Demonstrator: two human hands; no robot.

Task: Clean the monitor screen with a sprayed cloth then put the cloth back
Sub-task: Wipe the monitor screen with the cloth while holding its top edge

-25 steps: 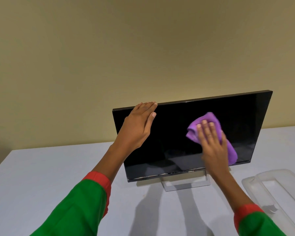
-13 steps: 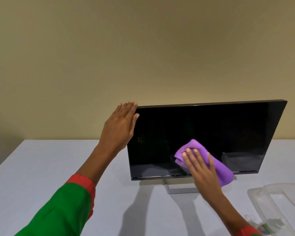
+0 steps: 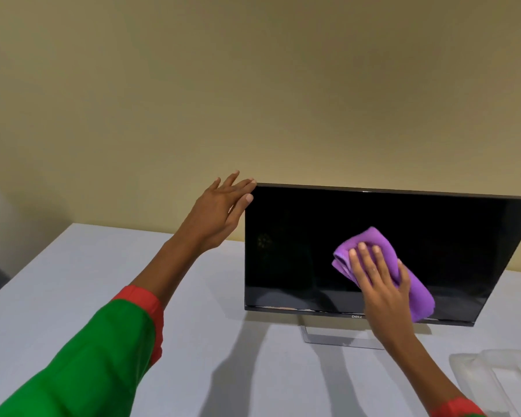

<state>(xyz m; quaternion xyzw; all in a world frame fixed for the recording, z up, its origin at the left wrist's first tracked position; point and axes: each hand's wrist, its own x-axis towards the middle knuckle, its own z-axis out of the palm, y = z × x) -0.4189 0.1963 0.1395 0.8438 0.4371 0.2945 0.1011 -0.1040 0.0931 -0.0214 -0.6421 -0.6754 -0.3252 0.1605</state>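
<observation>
In the head view, the right hand [image 3: 381, 284] is pressing a folded purple cloth [image 3: 403, 266] flat against the lower middle of the dark monitor [image 3: 298, 251], fingers straight and spread over the fabric, palm bearing on it. The left hand [image 3: 220, 210] is lying released, fingers extended, fingertips touching the screen's upper left corner and steadying it. To wipe well, I judge the pressure should be light and even, in overlapping passes, with the left hand bracing so the panel is not rocking on its thin stand [image 3: 340, 337]. The wiping hand is sitting just above the bottom bezel, so strokes have little room downward, while black glass is lying open to the left, right and above. A clear plastic container [image 3: 494, 374] is resting on the white table [image 3: 73, 281] at lower right, near the right forearm.
</observation>
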